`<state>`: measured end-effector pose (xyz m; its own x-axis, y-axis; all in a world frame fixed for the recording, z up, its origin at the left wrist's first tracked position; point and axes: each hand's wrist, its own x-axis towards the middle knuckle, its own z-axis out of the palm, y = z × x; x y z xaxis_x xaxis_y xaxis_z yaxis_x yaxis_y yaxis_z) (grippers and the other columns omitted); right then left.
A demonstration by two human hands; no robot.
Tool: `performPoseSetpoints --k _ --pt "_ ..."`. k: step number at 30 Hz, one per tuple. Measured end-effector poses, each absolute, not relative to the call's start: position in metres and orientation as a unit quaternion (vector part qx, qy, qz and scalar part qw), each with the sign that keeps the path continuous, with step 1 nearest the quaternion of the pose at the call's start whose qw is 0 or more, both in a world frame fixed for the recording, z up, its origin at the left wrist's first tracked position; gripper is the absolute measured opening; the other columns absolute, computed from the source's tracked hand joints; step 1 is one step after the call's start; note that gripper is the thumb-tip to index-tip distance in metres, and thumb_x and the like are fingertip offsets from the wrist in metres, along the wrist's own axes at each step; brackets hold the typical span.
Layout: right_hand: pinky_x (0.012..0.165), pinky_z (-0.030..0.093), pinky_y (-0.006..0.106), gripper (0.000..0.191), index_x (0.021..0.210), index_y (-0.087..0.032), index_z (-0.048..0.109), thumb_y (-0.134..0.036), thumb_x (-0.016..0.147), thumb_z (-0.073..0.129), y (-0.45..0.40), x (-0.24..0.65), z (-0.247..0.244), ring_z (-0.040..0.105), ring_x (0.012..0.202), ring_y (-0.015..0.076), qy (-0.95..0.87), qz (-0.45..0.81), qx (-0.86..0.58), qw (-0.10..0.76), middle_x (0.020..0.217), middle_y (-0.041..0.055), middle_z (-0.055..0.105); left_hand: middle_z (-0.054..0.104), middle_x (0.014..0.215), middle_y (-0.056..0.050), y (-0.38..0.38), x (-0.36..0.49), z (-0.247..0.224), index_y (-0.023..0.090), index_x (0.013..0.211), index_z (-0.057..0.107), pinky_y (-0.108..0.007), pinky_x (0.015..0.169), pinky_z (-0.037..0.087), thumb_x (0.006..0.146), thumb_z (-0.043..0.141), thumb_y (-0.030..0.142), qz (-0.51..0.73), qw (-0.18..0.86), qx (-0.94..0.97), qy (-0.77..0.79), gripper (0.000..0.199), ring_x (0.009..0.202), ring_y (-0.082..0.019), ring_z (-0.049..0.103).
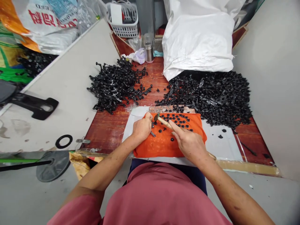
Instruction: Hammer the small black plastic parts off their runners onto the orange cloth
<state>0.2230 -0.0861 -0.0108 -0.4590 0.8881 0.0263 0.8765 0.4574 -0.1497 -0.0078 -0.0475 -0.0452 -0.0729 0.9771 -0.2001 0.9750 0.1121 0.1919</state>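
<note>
On the table, an orange cloth [154,147] carries several small round black parts [172,139] standing in loose rows. My right hand [189,142] is wrapped round the wooden handle of a small hammer [165,122], whose dark head is close to the fingers of my left hand. At the cloth's upper left, my left hand [142,127] is closed on a black strip-like part [152,134], its lower end sticking out below the fingers. The fingertips partly hide this part.
Tangled black parts [112,82] lie in a heap at the back left. A larger heap [215,97] spreads at the right, below a white sack [199,40]. A metal flask [149,52] and a grey basket [124,29] stand behind. Pale panels [269,93] flank the table.
</note>
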Motion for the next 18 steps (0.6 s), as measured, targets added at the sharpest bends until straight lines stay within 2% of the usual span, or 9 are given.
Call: performPoseSetpoints --k 2,5,7,10,12,15,18 --pt "0.064 0.051 0.027 0.056 0.163 -0.030 0.037 -0.031 0.108 0.039 -0.087 0.222 -0.011 0.072 0.076 0.0203 -0.849 0.058 -0.522 0.055 0.100 0.0085 0.079 0.074 0.080 -0.008 -0.047 -0.007 -0.046 0.023 0.119 0.052 -0.031 0.068 0.042 0.106 0.029 0.033 0.007 0.137 0.665 0.734 0.028 0.073 -0.026 0.071" --pt "0.059 0.049 0.027 0.056 0.162 -0.031 0.038 -0.032 0.107 0.041 -0.086 0.219 -0.011 0.070 0.066 0.0205 -0.848 0.061 -0.526 -0.007 0.084 0.0065 0.077 0.072 0.080 -0.007 -0.047 -0.010 -0.044 0.024 0.117 0.053 -0.031 0.069 0.043 0.105 0.031 0.032 0.025 0.154 0.666 0.730 0.026 0.074 -0.026 0.070" --pt "0.057 0.048 0.028 0.056 0.162 -0.033 0.039 -0.034 0.106 0.043 -0.083 0.217 -0.010 0.070 0.064 0.0214 -0.846 0.068 -0.528 -0.032 0.080 0.0051 0.076 0.071 0.082 -0.006 -0.048 -0.018 -0.040 0.025 0.117 0.053 -0.032 0.071 0.044 0.104 0.033 0.031 0.067 0.194 0.679 0.705 0.025 0.077 -0.026 0.069" --pt "0.061 0.049 0.028 0.054 0.161 -0.037 0.040 -0.037 0.106 0.043 -0.075 0.220 -0.007 0.072 0.070 0.0219 -0.839 0.094 -0.535 -0.035 0.088 0.0047 0.079 0.069 0.084 -0.002 -0.050 -0.037 -0.028 0.025 0.120 0.053 -0.029 0.071 0.047 0.102 0.038 0.031 0.137 0.308 0.700 0.629 0.025 0.073 -0.021 0.066" --pt "0.065 0.050 0.029 0.053 0.160 -0.039 0.041 -0.038 0.107 0.042 -0.069 0.222 -0.003 0.073 0.075 0.0220 -0.836 0.116 -0.535 -0.027 0.097 0.0049 0.080 0.069 0.086 -0.001 -0.052 -0.050 -0.018 0.024 0.120 0.055 -0.027 0.071 0.048 0.099 0.044 0.033 0.130 0.383 0.723 0.560 0.026 0.072 -0.018 0.064" --pt "0.068 0.049 0.029 0.051 0.158 -0.039 0.043 -0.038 0.108 0.038 -0.062 0.224 0.003 0.072 0.079 0.0221 -0.841 0.130 -0.525 -0.020 0.103 0.0053 0.080 0.072 0.110 -0.003 -0.056 -0.061 -0.007 0.025 0.121 0.064 -0.028 0.086 0.051 0.095 0.051 0.031 0.086 0.405 0.778 0.472 0.029 0.094 -0.019 0.067" --pt "0.066 0.045 0.029 0.051 0.159 -0.038 0.043 -0.038 0.109 0.037 -0.058 0.223 0.008 0.070 0.075 0.0214 -0.850 0.114 -0.514 -0.034 0.095 0.0052 0.080 0.070 0.124 -0.004 -0.057 -0.065 -0.004 0.029 0.125 0.068 -0.030 0.100 0.047 0.097 0.045 0.022 0.044 0.376 0.816 0.436 0.037 0.112 -0.019 0.064"
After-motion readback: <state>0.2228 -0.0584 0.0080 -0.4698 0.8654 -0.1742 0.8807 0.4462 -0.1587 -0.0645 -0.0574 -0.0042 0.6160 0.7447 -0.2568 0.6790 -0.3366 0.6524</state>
